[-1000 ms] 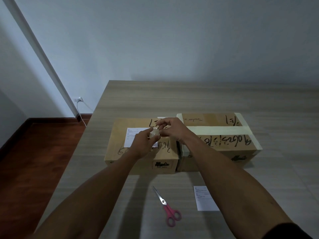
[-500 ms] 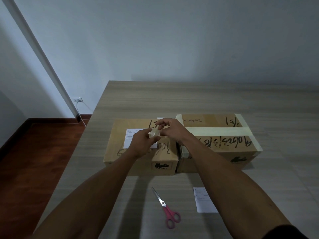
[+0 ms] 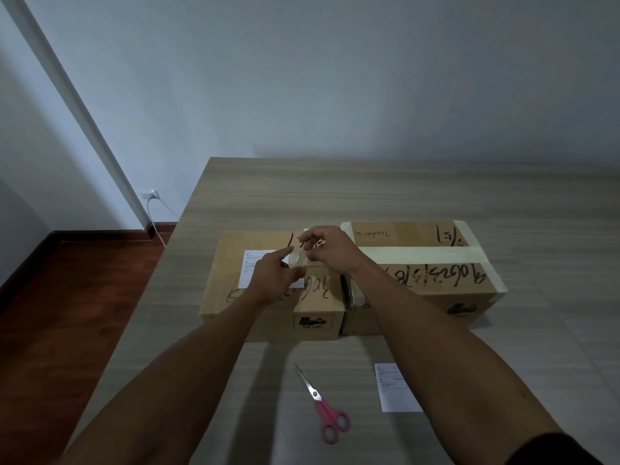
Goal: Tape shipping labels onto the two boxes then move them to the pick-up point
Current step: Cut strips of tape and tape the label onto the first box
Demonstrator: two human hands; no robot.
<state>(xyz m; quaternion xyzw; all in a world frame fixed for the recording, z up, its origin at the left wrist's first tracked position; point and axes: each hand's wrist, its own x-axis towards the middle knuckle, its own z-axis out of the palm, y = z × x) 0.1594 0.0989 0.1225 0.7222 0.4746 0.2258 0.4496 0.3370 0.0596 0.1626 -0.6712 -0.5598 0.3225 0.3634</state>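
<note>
Two brown cardboard boxes stand side by side on the table: the left box (image 3: 228, 283) and the larger right box (image 3: 426, 273), which is banded with pale tape. A white shipping label (image 3: 250, 266) lies on top of the left box, partly hidden by my hands. My left hand (image 3: 273, 280) grips a small roll of clear tape (image 3: 298, 258) above that label. My right hand (image 3: 330, 251) pinches at the roll's edge with thumb and fingertips. A second white label (image 3: 397, 387) lies flat on the table in front of the boxes.
Pink-handled scissors (image 3: 322, 404) lie shut on the grey wooden table (image 3: 335, 196), left of the loose label. The table's left edge drops to a red-brown floor (image 3: 60, 313). A wall socket with a white cable (image 3: 151, 196) is at the back left.
Both hands stay over the left box with the tape roll. My right-hand fingers have shifted slightly at the roll's edge; the boxes, scissors and loose label have not moved.
</note>
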